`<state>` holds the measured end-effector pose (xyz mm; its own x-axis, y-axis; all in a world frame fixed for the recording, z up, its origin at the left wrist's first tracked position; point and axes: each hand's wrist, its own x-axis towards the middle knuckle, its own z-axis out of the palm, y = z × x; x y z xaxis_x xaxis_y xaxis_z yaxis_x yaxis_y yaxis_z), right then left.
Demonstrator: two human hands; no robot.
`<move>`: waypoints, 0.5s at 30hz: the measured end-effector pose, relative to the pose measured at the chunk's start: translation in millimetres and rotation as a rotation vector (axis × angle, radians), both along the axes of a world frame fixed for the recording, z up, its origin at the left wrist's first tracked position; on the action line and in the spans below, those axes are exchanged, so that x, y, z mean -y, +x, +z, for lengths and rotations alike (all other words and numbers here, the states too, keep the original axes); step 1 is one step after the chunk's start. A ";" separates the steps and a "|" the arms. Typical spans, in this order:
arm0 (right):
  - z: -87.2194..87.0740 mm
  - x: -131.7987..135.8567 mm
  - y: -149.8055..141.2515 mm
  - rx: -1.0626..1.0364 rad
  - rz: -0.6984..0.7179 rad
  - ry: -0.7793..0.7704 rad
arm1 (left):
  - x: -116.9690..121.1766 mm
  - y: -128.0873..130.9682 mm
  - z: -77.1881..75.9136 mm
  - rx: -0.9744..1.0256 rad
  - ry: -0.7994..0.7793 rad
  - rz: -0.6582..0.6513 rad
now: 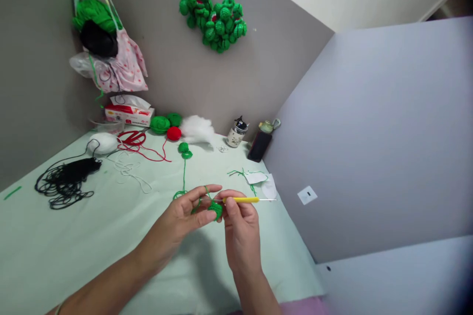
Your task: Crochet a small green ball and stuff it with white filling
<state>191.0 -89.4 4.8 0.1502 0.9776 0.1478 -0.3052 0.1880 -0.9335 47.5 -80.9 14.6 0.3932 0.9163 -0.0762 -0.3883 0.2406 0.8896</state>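
My left hand (190,210) pinches a small green crochet piece (215,210) between thumb and fingers, with green yarn (184,174) running over the raised index finger. In my right hand (240,216) is a crochet hook with a yellow handle (246,200), gripped between thumb and fingers. The hook's metal tip points left and meets the top of the green piece; its other thin metal end sticks out to the right. Behind my hands, the yarn leads back to a small green ball and ring-like piece (186,153) on the table.
On the pale green tablecloth (121,236) lie black yarn (74,177), white yarn (102,143), red scissors (132,138), yarn balls (160,124), stuffing (195,129) and a tissue box (130,112). A jar (237,133) and phone (260,145) stand by the right wall. Green crochet pieces (219,24) hang above.
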 end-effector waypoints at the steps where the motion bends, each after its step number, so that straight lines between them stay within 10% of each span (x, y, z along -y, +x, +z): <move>1: 0.9 0.7 -0.5 0.000 0.007 -0.007 | 0.2 0.7 -0.2 -0.001 0.012 0.005; 9: 3.7 -49.5 33.2 0.367 0.317 0.042 | -13.7 -16.9 -8.2 -0.104 -0.112 0.123; 15: 3.6 -184.7 135.4 1.150 -0.341 -0.145 | -27.5 -47.4 -29.2 -0.101 -0.327 0.258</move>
<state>326.4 95.3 8.4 0.2566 0.9317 0.2571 0.7630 -0.0320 -0.6457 0.1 -53.4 -14.5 0.1298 0.9050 -0.4051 -0.3876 0.4224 0.8194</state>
